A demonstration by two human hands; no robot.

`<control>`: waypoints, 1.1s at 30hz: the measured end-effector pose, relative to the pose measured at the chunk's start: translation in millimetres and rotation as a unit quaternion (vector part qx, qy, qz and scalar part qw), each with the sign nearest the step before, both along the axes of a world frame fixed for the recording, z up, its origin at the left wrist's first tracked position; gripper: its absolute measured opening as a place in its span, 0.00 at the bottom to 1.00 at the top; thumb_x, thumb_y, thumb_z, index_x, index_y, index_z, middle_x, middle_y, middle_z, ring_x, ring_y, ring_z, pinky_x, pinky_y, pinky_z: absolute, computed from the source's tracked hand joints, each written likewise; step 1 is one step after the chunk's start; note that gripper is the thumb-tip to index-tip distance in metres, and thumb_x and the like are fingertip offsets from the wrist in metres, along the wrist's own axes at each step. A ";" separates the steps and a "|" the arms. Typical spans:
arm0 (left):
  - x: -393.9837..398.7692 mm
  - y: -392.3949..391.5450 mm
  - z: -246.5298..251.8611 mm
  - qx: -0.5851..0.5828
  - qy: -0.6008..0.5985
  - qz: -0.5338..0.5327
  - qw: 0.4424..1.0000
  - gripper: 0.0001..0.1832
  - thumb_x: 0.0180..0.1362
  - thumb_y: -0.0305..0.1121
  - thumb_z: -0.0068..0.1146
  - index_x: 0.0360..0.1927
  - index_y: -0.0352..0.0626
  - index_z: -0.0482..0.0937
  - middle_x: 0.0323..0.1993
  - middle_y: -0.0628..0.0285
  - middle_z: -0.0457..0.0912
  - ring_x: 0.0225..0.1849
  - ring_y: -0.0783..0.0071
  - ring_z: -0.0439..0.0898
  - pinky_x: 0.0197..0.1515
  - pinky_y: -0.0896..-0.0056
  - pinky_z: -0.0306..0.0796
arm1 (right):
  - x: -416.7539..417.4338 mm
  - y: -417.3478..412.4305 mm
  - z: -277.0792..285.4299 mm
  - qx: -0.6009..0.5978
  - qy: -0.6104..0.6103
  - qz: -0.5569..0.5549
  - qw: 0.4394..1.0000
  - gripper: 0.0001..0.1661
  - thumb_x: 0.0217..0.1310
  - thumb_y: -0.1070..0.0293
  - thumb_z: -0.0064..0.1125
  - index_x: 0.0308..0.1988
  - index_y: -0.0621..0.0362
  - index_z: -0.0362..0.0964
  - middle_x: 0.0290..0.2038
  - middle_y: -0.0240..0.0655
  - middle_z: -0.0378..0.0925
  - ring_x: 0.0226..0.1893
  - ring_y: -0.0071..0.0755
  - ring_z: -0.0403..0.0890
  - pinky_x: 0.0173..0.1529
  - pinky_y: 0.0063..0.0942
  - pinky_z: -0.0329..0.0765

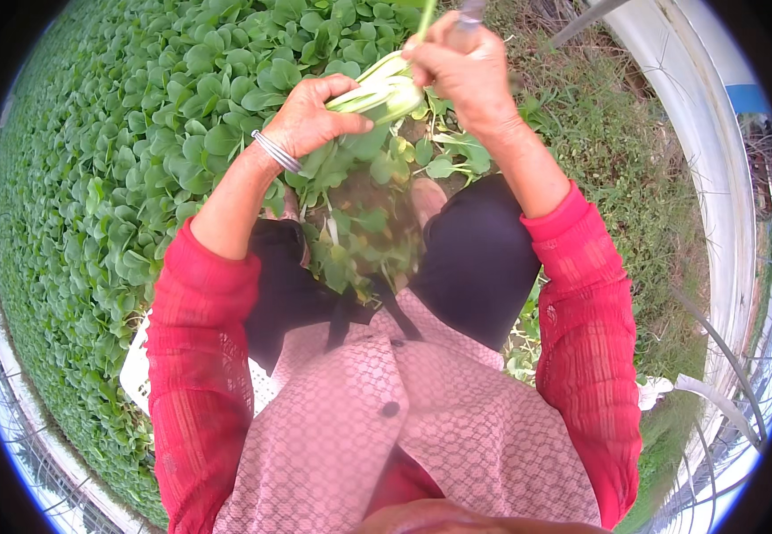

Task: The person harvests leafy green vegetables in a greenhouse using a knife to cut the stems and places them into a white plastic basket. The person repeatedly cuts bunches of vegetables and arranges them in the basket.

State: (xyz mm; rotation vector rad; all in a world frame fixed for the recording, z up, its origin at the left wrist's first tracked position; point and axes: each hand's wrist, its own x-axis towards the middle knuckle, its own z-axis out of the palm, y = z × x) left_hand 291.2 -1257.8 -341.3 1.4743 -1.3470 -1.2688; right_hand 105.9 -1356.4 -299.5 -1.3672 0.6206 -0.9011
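My left hand [322,115] is closed around a small bunch of leafy greens [376,93], whose pale stalk bases point right and whose leaves hang down below the hand. At the right end of the bunch, the fingers of my right hand [462,70] pinch a green stalk [427,19]. A blurred greyish tool [471,13], perhaps a knife, shows at the top of this hand; its kind is unclear. Silver bangles circle my left wrist. Cut or fallen leaves [452,157] lie on the soil beyond my feet.
A dense bed of leafy greens [125,120] fills the left side. Grass and weeds [609,140] run along the right, bordered by a pale curved strip [719,167]. Part of a white perforated container [135,367] shows behind my left arm. Loose leaves [339,257] lie between my legs.
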 end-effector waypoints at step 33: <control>35.5 22.7 25.9 -0.097 0.006 0.158 0.983 0.20 0.54 0.41 0.64 0.48 0.44 0.80 0.35 0.71 0.79 0.33 0.83 0.74 0.41 0.79 0.71 | 44.8 14.8 -11.8 -0.117 0.046 0.000 0.992 0.19 0.46 0.78 0.69 0.21 0.57 0.62 0.33 0.33 0.76 0.31 0.17 0.75 0.36 0.20 0.75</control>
